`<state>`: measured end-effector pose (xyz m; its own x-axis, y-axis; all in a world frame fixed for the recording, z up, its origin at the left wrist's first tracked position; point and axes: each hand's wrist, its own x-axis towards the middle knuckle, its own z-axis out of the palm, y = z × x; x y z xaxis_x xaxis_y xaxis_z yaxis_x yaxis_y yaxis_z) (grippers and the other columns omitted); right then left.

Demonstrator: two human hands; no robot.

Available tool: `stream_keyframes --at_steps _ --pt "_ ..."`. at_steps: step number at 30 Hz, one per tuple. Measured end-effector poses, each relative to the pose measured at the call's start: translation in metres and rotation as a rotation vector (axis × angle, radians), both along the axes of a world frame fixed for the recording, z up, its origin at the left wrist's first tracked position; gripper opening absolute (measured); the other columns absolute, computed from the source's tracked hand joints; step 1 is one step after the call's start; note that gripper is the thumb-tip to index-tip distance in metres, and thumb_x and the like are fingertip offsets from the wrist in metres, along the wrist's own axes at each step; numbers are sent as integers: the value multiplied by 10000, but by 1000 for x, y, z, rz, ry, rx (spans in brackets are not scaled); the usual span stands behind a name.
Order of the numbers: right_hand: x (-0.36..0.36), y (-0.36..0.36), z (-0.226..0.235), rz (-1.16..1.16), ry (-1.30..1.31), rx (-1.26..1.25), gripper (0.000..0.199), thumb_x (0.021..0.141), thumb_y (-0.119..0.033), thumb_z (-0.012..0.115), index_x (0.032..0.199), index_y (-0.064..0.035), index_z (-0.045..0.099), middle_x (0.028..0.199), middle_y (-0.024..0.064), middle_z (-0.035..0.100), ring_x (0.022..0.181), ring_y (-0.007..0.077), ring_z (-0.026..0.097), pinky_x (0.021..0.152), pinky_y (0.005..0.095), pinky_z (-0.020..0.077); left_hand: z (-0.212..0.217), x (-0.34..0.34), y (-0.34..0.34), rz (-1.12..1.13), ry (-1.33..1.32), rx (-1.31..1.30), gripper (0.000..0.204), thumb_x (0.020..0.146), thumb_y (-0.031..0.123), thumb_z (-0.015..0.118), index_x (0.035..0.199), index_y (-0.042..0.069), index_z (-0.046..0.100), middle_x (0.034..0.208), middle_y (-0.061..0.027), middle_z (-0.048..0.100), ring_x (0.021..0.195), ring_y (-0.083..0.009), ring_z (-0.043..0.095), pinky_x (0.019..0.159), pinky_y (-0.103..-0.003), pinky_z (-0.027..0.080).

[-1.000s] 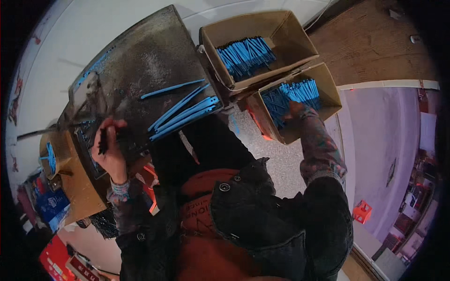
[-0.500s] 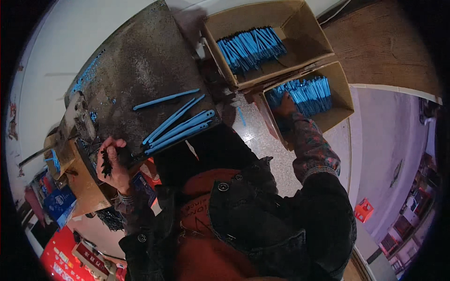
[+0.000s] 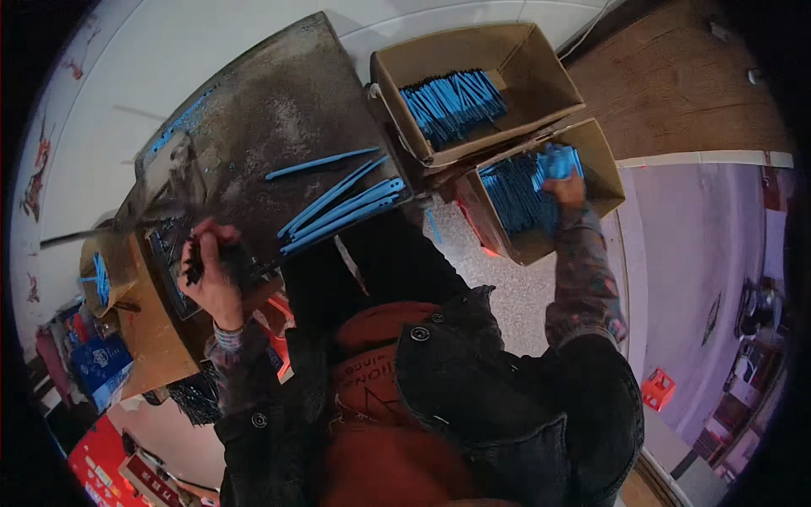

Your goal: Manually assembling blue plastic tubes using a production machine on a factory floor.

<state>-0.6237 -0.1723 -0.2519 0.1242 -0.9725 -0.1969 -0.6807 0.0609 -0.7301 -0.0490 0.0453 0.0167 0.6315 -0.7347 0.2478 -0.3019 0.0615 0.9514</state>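
Worktop (image 3: pixel 283 106) ahead and left of the person. Loose strips (image 3: pixel 348 213) on its near right corner, side by side; single strip (image 3: pixel 321 163) just beyond them. Metal tool (image 3: pixel 179 177) at worktop's left side. Left hand (image 3: pixel 213 279) before the tool, small pieces (image 3: pixel 194 264) in its fingers. Right of worktop, two cartons: farther carton (image 3: pixel 545 72), stacked strips (image 3: pixel 452 103) in its left half; nearer carton (image 3: pixel 601 165) just before it, packed strips (image 3: pixel 517 193) within, right hand (image 3: pixel 568 188) inside among them. Side carton (image 3: pixel 159 345) left of left hand. Crate (image 3: pixel 657 389) far right.
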Motion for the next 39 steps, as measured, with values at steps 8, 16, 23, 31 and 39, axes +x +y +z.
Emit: stream_keyframes --at_steps 8,16,23,31,39 --pt "139 -36 285 189 -147 -198 520 625 -76 695 1123 -10 563 970 96 647 784 184 580 753 313 465 6 29 -23 88 281 5 199 876 145 606 990 -10 656 773 -68 669 656 -122 592 666 -227 468" --pt "475 -49 339 1042 168 -597 633 601 -158 655 1199 -65 470 1063 162 594 884 328 572 737 413 435 -1 40 -30 -75 239 -227 189 881 79 572 1024 -36 616 735 -54 631 629 -99 534 616 -217 455" --pt "557 -81 239 1098 457 -842 558 653 -163 640 1170 -85 446 939 149 602 840 407 568 684 467 452 -12 45 -36 -185 323 -276 123 883 51 542 950 -30 605 727 -41 626 645 -102 522 632 -221 444" --pt "494 -24 275 1160 270 -1123 381 734 -260 646 1037 -56 535 1009 109 551 942 328 502 797 379 417 -10 47 -34 -230 303 -300 104 875 28 529 922 -25 604 740 -40 629 652 -99 516 645 -216 438" --pt "470 -20 257 1259 162 -1067 205 799 -150 601 966 -35 567 944 87 555 855 291 516 707 334 418 -12 46 -36 -298 255 -309 96 898 45 521 919 -6 600 771 -28 599 701 -105 487 686 -223 409"
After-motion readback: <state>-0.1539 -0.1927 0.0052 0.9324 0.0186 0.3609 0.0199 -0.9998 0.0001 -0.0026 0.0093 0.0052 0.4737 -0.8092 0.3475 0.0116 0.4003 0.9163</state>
